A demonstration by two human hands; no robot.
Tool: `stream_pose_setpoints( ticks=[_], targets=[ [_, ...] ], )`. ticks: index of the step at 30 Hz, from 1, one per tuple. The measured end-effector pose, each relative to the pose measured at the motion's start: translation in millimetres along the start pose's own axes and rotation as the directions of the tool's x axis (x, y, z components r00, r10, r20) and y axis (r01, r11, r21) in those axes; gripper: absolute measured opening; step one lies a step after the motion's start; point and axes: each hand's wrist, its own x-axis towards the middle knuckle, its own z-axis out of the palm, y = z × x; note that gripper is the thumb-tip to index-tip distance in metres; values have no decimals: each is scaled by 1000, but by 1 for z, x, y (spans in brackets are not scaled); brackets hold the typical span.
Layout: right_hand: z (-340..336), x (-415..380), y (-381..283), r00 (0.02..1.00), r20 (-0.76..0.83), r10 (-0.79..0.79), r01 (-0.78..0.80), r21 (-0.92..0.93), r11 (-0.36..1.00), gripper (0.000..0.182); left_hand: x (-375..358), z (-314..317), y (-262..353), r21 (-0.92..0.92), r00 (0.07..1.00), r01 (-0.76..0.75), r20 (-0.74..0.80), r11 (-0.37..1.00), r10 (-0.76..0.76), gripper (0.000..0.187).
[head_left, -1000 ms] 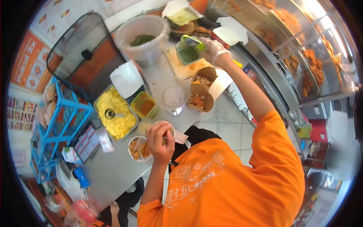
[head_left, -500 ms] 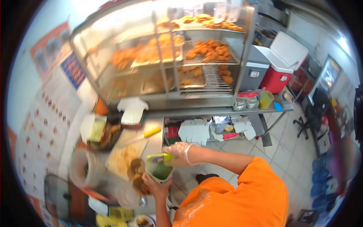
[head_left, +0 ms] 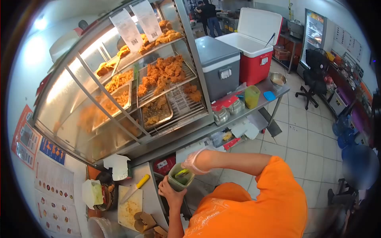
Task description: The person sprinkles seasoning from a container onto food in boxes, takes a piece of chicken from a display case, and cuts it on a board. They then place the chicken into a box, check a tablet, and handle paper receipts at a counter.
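Observation:
My left hand [head_left: 171,193] is wrapped round the outside of a squarish, pale green plastic container [head_left: 172,183], which tilts with its mouth up. My right hand [head_left: 193,162], in a clear plastic glove, reaches into the mouth from the upper right. It grips a lime-green utensil [head_left: 181,173] whose lower end is inside; I cannot make out its kind. Something dark green lies in the container's bottom. Left of the hands, a knife with a yellow handle [head_left: 142,181] rests partly on a stained cutting board [head_left: 130,208]. Brown cardboard boxes [head_left: 144,222] stand open by the board.
A heated glass cabinet [head_left: 210,113] with trays of fried chicken [head_left: 162,74] stands ahead. Grey [head_left: 218,67] and red [head_left: 254,65] coolers sit right of it, near a yellow-green pitcher [head_left: 251,97]. White takeout boxes [head_left: 118,166] are at left. A person [head_left: 212,18] stands far back.
My view has swung to the right. The lime-green utensil, earlier held over the container's mouth, is now down inside it with my right hand. My left hand keeps hold of the container.

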Motion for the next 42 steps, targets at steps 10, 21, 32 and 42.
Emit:
stream_pose_setpoints(
  ticks=[10,21,32,42],
  targets=[
    [-8,35,-6,982,186,-37,83,-247,965,19,-8,-3,-3,10,995,39,-93,999,-38,98],
    [36,82,-49,948,-194,-252,312,420,852,26,-44,-39,-40,94,911,108,-409,990,-60,96],
    [53,102,-101,828,-305,-471,560,510,654,14,-93,-74,-44,38,827,325,-497,945,-265,91],
    [79,115,-117,989,-23,-147,96,853,513,25,-129,-80,-42,86,757,527,-499,845,-421,87]
  ],
)
